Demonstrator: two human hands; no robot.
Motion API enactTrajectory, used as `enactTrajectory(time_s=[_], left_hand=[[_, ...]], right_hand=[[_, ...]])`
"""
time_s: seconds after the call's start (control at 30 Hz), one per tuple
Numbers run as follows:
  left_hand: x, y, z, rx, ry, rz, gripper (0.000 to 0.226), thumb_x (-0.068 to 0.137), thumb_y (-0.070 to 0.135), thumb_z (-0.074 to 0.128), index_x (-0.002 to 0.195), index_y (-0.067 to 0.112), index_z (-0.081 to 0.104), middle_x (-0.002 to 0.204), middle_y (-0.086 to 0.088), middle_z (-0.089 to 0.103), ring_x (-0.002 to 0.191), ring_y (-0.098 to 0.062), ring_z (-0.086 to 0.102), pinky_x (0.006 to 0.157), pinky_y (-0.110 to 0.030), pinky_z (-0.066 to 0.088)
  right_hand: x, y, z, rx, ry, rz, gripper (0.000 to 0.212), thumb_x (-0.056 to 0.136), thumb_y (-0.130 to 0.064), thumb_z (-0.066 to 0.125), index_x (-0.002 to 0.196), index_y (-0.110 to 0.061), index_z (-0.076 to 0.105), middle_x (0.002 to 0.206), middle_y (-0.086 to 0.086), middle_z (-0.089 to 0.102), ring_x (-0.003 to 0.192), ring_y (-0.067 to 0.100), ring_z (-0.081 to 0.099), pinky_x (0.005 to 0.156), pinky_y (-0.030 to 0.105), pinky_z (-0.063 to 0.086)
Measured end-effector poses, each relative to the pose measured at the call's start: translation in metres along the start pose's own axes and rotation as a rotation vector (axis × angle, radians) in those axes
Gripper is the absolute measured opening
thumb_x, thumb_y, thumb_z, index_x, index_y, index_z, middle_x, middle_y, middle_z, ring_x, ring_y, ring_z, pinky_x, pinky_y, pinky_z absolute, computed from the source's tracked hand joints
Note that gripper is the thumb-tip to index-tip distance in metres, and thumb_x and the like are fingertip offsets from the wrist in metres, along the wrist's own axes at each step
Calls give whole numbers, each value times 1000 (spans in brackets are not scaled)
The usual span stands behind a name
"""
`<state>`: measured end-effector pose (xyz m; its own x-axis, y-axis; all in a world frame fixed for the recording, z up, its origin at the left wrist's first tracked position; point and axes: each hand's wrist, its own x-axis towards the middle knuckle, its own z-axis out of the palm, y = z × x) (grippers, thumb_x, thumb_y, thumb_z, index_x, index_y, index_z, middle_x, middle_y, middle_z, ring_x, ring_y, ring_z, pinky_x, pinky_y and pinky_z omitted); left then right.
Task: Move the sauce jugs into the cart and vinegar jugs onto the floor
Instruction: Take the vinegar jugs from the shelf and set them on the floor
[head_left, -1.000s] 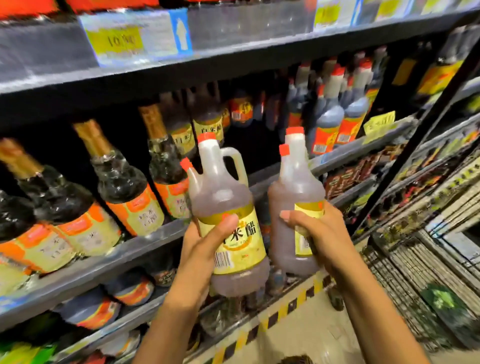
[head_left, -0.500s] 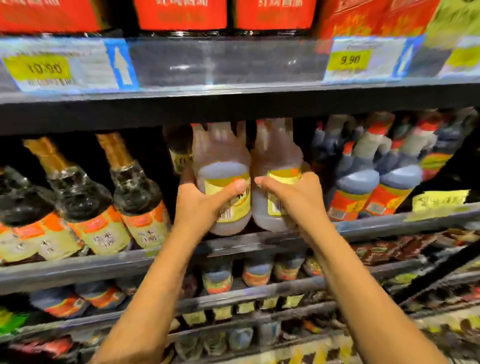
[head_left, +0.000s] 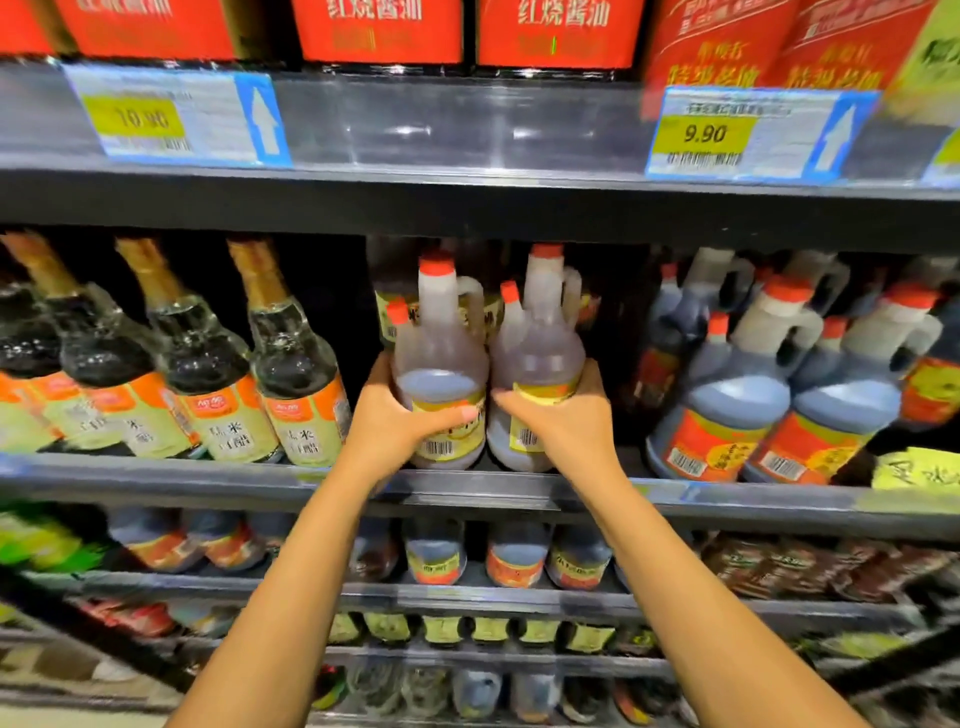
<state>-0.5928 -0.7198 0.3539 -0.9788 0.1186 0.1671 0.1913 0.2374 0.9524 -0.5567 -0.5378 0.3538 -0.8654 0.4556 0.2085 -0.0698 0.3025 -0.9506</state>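
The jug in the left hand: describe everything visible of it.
The left jug is translucent plastic, holding pale brownish liquid, with a red main cap, a smaller red spout cap on its left shoulder and a loop handle beside the neck. A yellow label with a barcode wraps its lower body. It stands about upright at the front edge of the shelf, close beside the second jug. The left hand grips its lower body, thumb across the label.

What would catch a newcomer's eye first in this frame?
The left hand grips a pale yellow-labelled jug and the right hand grips a second jug beside it, at the front of the middle shelf. Gold-necked glass bottles stand to their left, dark red-labelled jugs to their right, yellow price tags above.
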Motion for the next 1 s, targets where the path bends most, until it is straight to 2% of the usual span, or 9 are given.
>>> enactTrajectory(time_s=[0.07, 0.1, 0.17, 0.33, 0.47, 0.67, 0.83, 0.9, 1.0], left_hand=[[-6, 5, -5, 25, -23, -22, 66, 60, 16, 87, 113, -9, 58, 105, -24, 53, 82, -13, 66, 65, -32, 52], [-7, 6, -6, 42, -29, -39, 64, 62, 17, 87, 115, -3, 58, 93, -15, 66, 82, -9, 67, 69, -31, 55], [-13, 4, -2, 57, -5, -83, 70, 63, 25, 87, 121, 12, 51, 110, 1, 63, 100, -10, 62, 82, -27, 53], [-37, -2, 25, 272, 216, 13, 86, 56, 51, 83, 121, 20, 36, 126, -2, 51, 116, -22, 51, 91, -37, 48], [-35, 4, 25, 303, 289, 36, 69, 66, 36, 84, 114, 22, 36, 122, -2, 54, 110, -21, 54, 81, -27, 44], [-12, -5, 14, 407, 301, -28, 63, 71, 33, 80, 113, 4, 43, 112, -15, 59, 102, -33, 58, 71, -31, 43], [10, -14, 10, 525, 254, -82, 43, 79, 26, 67, 93, -12, 54, 70, -17, 58, 68, -35, 55, 50, -31, 33], [15, -16, 10, 574, 260, -134, 67, 81, 26, 63, 123, -20, 40, 95, -24, 63, 76, -35, 55, 52, -31, 37], [19, -9, 16, 543, 295, -163, 99, 86, 28, 64, 147, -5, -6, 135, -37, 36, 115, -46, 46, 87, -42, 45]], right_hand=[[-3, 4, 0, -25, -67, 17, 73, 59, -33, 88, 116, -17, 45, 93, -14, 58, 83, 3, 58, 68, 12, 48], [-5, 8, -1, -49, -102, 28, 77, 55, -40, 88, 115, -13, 49, 95, -11, 63, 84, 3, 61, 71, 18, 53], [-10, 14, -7, -102, -172, 41, 85, 47, -53, 86, 114, -9, 55, 99, -3, 69, 89, 7, 66, 75, 27, 58], [-15, 5, -31, -206, -343, 28, 67, 68, -17, 82, 114, -21, 34, 102, -11, 50, 93, 5, 52, 74, 16, 41], [-18, -1, -30, -212, -309, 37, 71, 67, -18, 84, 121, -15, 38, 104, -7, 51, 96, 10, 51, 78, 21, 40], [-6, -9, -2, -292, -253, 6, 72, 66, -25, 85, 120, -9, 39, 98, 0, 58, 86, 13, 55, 56, 12, 40], [8, -13, 22, -281, -195, 36, 76, 65, -24, 85, 120, -6, 37, 113, 11, 62, 102, 27, 62, 74, 29, 49], [16, -15, 31, -296, -202, 88, 76, 66, -26, 84, 122, -8, 36, 114, 11, 61, 102, 29, 62, 73, 29, 49], [28, -15, 43, -318, -196, 160, 73, 70, -31, 81, 122, -9, 35, 117, 10, 59, 106, 29, 61, 78, 32, 50]])
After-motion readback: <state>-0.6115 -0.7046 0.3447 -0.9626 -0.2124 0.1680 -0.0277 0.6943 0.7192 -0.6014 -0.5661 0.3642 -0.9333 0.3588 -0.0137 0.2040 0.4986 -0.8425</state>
